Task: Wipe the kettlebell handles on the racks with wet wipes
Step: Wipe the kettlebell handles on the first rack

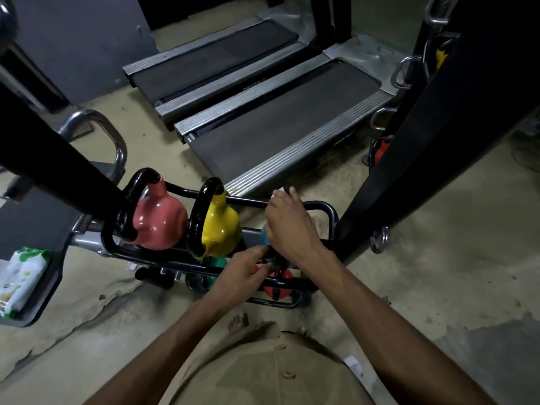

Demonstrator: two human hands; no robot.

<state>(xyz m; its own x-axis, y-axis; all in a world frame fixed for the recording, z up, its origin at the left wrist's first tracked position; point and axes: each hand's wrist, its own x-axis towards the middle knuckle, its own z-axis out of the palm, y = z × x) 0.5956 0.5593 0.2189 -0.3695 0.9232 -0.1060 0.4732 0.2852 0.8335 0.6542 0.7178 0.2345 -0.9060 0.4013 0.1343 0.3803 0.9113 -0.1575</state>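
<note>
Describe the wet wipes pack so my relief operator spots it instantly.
Find the black tubular kettlebell rack in front of the treadmills. Left of it, at the picture's edge, is a dark grey tray. On it lies the soft white-and-green wet wipes pack, the only pale, printed thing nearby.

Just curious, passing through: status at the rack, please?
Right hand grips wipe over blue kettlebell. Left hand at its handle, grip unclear. Rack rails close around hands, nothing blocking.
</note>
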